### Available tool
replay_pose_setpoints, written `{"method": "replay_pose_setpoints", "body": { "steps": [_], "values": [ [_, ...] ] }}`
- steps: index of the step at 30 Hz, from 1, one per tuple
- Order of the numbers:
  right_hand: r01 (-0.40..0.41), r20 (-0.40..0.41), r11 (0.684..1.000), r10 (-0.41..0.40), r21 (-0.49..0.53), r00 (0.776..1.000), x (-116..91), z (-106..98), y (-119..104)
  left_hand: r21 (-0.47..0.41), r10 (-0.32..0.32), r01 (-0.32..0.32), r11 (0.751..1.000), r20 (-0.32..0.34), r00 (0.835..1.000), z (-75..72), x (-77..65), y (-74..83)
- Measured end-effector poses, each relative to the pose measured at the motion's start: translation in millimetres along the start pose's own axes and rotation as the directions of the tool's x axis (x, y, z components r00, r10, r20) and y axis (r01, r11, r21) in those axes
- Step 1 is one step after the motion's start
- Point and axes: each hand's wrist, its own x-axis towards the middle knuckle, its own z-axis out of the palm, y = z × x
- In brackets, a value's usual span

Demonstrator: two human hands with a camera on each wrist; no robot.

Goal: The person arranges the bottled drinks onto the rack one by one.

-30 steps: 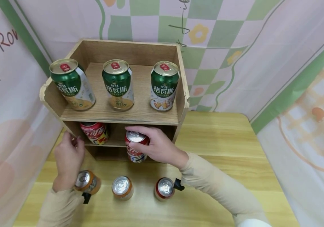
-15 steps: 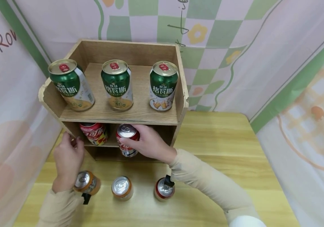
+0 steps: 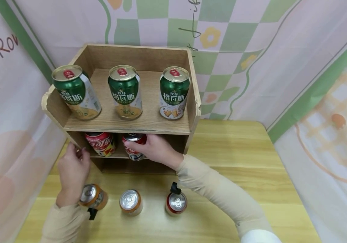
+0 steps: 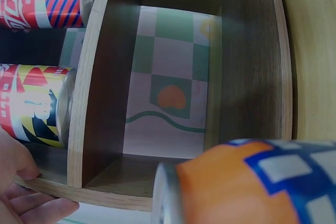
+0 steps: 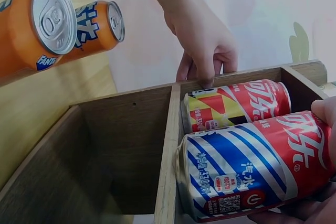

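My right hand [image 3: 160,150] grips a red cola can [image 3: 134,155] with a blue-and-white striped lower part, upright at the front of the middle shelf. In the right wrist view, the can's base [image 5: 181,174] is at the edge of the shelf board. Just left of it stands another red cola can [image 3: 102,144], with a yellow-and-black pattern. My left hand [image 3: 74,168] holds the left side panel of the wooden shelf [image 3: 149,125], its thumb on the inner side and the other fingers outside, close to that second can.
Three green kvass cans [image 3: 125,92] stand on the top shelf. On the table [image 3: 231,175] before the rack are two orange Fanta cans [image 3: 131,201] and a red-sided can [image 3: 176,203]. The bottom compartment [image 4: 173,82] lies below the cola cans. Patterned cloth [image 3: 219,64] hangs behind.
My right hand has moved the cola can leftward and back, from in front of the rack onto the middle shelf. The left hand has stayed at the side panel.
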Motion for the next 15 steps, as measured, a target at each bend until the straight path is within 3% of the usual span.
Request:
{"method": "replay_pose_setpoints", "body": {
  "steps": [10, 15],
  "values": [
    [0.164, -0.028, 0.986, -0.164, -0.001, 0.986, 14, -2, 5, -0.001, 0.000, -0.001, 1.000, -0.005, 1.000, 0.6, -0.9, -1.1],
    [0.158, 0.013, 0.987, -0.158, -0.008, 0.987, 19, -3, 6, -0.002, 0.008, -0.008, 1.000, -0.004, 1.000, 0.6, -0.7, -1.3]
  ]
}}
